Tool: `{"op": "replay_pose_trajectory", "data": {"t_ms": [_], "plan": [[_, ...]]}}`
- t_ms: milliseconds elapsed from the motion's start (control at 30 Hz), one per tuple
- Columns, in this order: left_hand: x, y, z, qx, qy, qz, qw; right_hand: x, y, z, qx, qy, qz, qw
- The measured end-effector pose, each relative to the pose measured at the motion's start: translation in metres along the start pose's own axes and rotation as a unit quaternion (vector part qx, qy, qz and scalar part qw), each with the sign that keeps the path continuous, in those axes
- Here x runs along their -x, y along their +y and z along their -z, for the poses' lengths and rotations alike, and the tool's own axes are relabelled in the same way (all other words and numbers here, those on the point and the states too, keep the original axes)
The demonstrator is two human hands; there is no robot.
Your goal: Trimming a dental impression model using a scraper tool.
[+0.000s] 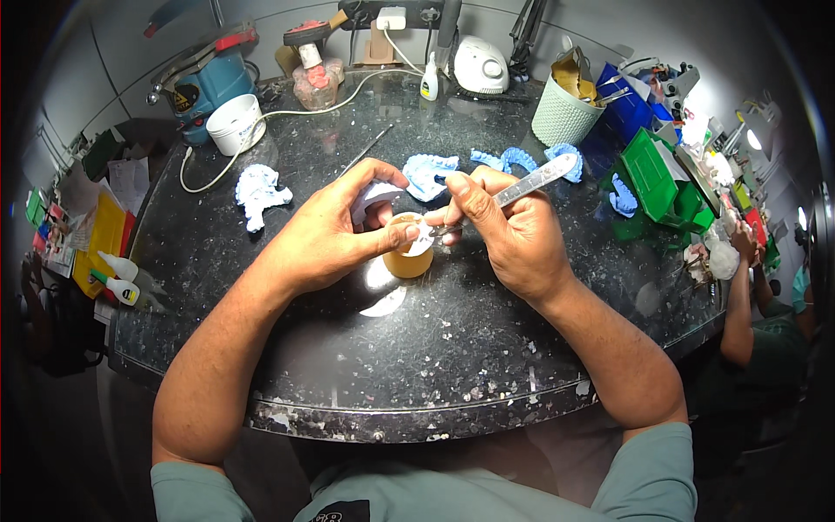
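My left hand has its fingers curled round a pale lilac piece, with the thumb over the rim of a yellow-orange cup. The cup holds white material and stands on the dark speckled bench. My right hand grips a long flat spatula-like tool, angled down to the cup's mouth, where its tip is partly hidden by the fingers. Just beyond my hands lie several light blue molded pieces, and another blue-white one is to the left.
The dark bench has a white tub, a cord, a white device and a ribbed bin at the back. Green bins are right, a yellow tray left. A co-worker's arm reaches in at far right.
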State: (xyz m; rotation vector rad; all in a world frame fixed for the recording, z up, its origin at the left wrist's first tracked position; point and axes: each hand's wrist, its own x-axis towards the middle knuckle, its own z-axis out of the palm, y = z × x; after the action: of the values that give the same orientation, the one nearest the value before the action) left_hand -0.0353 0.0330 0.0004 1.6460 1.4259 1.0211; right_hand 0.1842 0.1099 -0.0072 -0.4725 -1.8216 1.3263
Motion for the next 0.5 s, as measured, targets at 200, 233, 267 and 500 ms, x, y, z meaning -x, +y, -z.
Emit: {"op": "replay_pose_trajectory", "data": {"t_ms": [200, 233, 267, 500], "plan": [[0.0009, 0.0005, 0.0005, -0.004, 0.004, 0.006, 1.0, -0.0012, -0.0011, -0.001, -0.02, 0.001, -0.014, 1.0], [0.0001, 0.0027, -0.0003, -0.008, 0.004, 0.009, 1.0, -0.0004, -0.0015, -0.0007, -0.019, 0.001, -0.014, 1.0], [-0.0004, 0.0037, -0.0008, -0.012, 0.003, 0.013, 1.0, 0.0005, -0.0018, -0.0001, -0.003, -0.001, -0.007, 1.0], [0.0011, 0.0014, 0.0002, -0.007, 0.005, 0.008, 1.0, -0.0019, 0.0005, 0.0013, -0.02, -0.007, -0.008, 1.0]]}}
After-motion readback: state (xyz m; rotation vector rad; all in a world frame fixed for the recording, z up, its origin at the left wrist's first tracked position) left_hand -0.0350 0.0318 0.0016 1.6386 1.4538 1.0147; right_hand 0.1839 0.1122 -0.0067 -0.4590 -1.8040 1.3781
